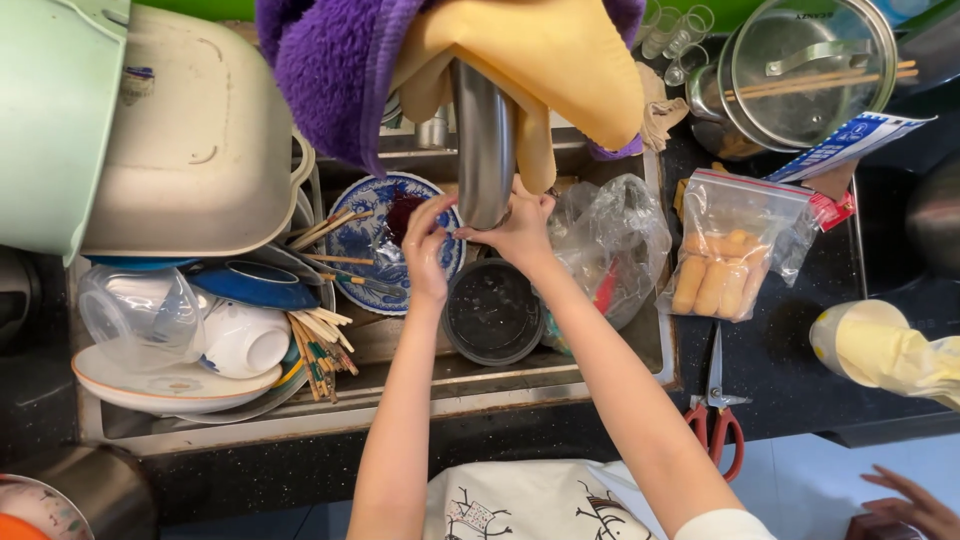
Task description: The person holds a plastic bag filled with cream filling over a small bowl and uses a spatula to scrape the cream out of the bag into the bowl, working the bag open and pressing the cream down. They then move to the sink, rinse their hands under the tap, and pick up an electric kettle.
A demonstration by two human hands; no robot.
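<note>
I look down into a kitchen sink (660, 345). A steel faucet spout (484, 140) hangs over it, with a yellow cloth (540, 60) and a purple towel (330, 70) draped above. My right hand (522, 232) sits at the spout's tip, fingers touching its end. My left hand (427, 245) is raised beside it, fingers loosely curled, holding nothing that I can see. Directly under both hands stands a dark round pot (493, 312) with water in it. A blue patterned plate (385, 240) lies left of the hands.
Stacked bowls, a clear jug (140, 315), a white cup (245, 338) and chopsticks (320, 345) crowd the sink's left. A crumpled plastic bag (612, 245) lies right of the pot. On the black counter: a zip bag of food (725, 255), red scissors (717, 405), a glass-lidded pot (805, 65). Another person's hand (915, 500) shows bottom right.
</note>
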